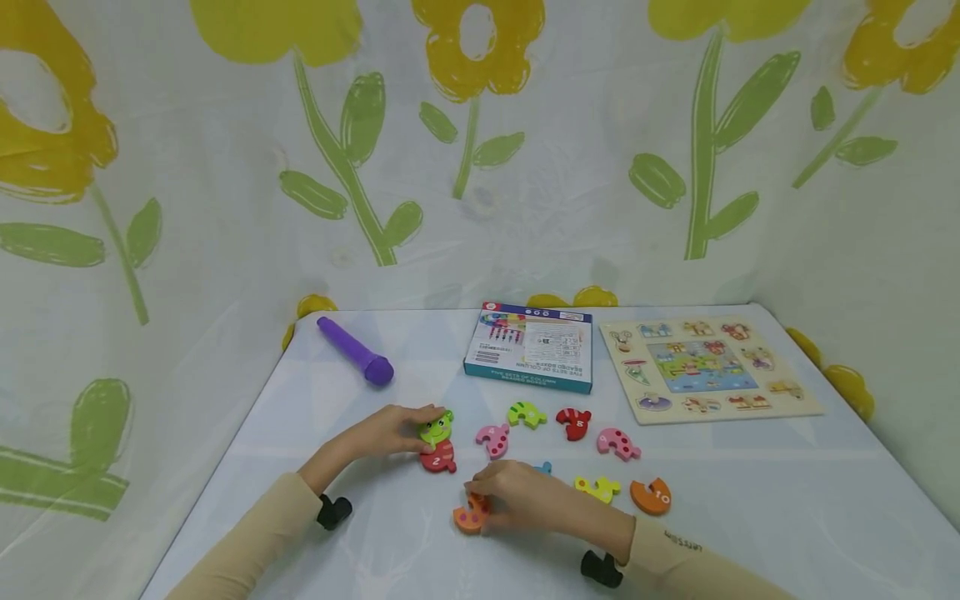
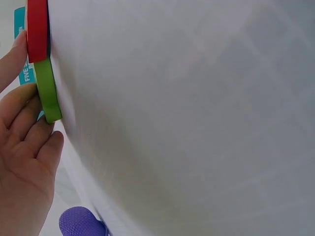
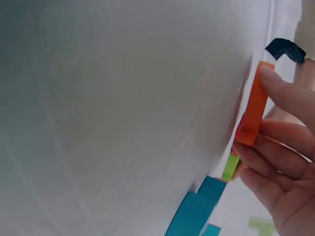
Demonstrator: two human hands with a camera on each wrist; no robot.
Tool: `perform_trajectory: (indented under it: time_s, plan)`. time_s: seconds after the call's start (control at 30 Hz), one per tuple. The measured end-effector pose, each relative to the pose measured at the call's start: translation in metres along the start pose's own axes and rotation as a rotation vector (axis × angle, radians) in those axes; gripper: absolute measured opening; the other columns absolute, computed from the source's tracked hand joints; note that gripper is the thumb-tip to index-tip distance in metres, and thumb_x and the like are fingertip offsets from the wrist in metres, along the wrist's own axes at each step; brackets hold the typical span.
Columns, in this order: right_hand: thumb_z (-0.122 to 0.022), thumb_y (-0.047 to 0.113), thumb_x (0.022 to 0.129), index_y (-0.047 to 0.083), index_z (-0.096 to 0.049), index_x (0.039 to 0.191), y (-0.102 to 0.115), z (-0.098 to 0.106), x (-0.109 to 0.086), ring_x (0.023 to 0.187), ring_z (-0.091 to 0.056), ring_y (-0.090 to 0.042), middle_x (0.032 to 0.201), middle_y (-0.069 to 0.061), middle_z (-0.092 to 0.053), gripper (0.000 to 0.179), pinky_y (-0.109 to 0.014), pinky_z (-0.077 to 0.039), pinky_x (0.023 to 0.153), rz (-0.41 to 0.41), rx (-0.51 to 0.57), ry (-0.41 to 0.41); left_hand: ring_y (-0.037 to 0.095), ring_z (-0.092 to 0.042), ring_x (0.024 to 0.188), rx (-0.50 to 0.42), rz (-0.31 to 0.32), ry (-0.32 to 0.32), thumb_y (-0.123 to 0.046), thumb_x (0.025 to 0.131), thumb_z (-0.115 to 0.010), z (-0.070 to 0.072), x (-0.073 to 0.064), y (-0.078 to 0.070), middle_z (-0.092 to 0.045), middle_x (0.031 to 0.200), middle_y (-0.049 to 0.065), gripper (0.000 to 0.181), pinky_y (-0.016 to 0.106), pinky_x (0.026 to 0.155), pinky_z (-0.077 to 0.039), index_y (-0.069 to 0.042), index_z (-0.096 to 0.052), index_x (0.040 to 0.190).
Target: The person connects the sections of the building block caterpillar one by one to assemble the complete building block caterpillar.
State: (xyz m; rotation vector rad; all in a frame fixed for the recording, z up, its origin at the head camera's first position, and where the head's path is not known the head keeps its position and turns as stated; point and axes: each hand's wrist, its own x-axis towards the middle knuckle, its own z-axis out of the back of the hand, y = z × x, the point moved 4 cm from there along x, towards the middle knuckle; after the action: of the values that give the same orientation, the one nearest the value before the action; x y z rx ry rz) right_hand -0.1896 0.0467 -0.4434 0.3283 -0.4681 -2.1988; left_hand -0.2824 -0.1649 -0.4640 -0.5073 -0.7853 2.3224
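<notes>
My left hand [image 1: 393, 429] holds a green caterpillar-head puzzle piece [image 1: 437, 428], fingers at its top and thumb low on its side. Joined below the head is a red piece [image 1: 437, 457] marked 2, and in the left wrist view the thumb touches the red piece's edge [image 2: 38, 34]. Between the thumb and fingers of my right hand [image 1: 517, 496] is an orange curved puzzle piece with dots [image 1: 469, 518], pinched just in front of the red one. The right wrist view shows this orange piece [image 3: 256, 105] edge-on. A blue piece [image 1: 544, 468] is mostly hidden behind the right hand.
Pink [image 1: 492, 440], green [image 1: 527, 414], red [image 1: 573, 423], yellow [image 1: 597, 488] and orange number 10 [image 1: 651, 496] pieces, plus another pink one [image 1: 618, 443], lie around. Further back are a purple microphone [image 1: 356, 351], a flat box [image 1: 528, 348] and a wooden puzzle board [image 1: 633, 402].
</notes>
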Motion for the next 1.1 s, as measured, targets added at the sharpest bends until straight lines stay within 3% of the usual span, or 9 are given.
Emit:
perform_trajectory:
  time_s: [0.3,0.7,1.1]
  plan:
    - [-0.081,0.027,0.08,0.009,-0.069,0.12,-0.003,0.006,0.005,0.099,-0.063,-0.004,0.111,0.003,-0.07,0.046,-0.013,-0.05,0.082,0.045,0.017,-0.011,0.03,-0.037,0.137,-0.02,-0.002,0.012,-0.03,0.088,-0.071,-0.001,-0.003,-0.002,-0.039,0.149,0.013,0.063,0.05,0.109,-0.034,-0.014,-0.047,0.144]
    - [-0.08,0.026,0.081,0.009,-0.068,0.122,-0.007,0.008,0.015,0.104,-0.061,-0.006,0.114,0.004,-0.069,0.046,-0.016,-0.049,0.088,0.1,-0.009,-0.04,0.033,-0.036,0.137,0.001,-0.029,0.011,-0.028,0.089,-0.07,-0.002,-0.006,-0.004,-0.039,0.148,0.014,0.063,0.051,0.109,-0.033,-0.012,-0.046,0.144]
    - [-0.079,0.028,0.082,0.009,-0.068,0.121,-0.009,0.013,0.026,0.111,-0.061,-0.01,0.117,0.001,-0.068,0.046,-0.018,-0.048,0.092,0.129,-0.043,-0.058,0.028,-0.035,0.138,-0.021,-0.023,0.01,-0.03,0.089,-0.07,-0.005,-0.009,-0.002,-0.039,0.149,0.009,0.063,0.048,0.11,-0.032,-0.014,-0.046,0.144]
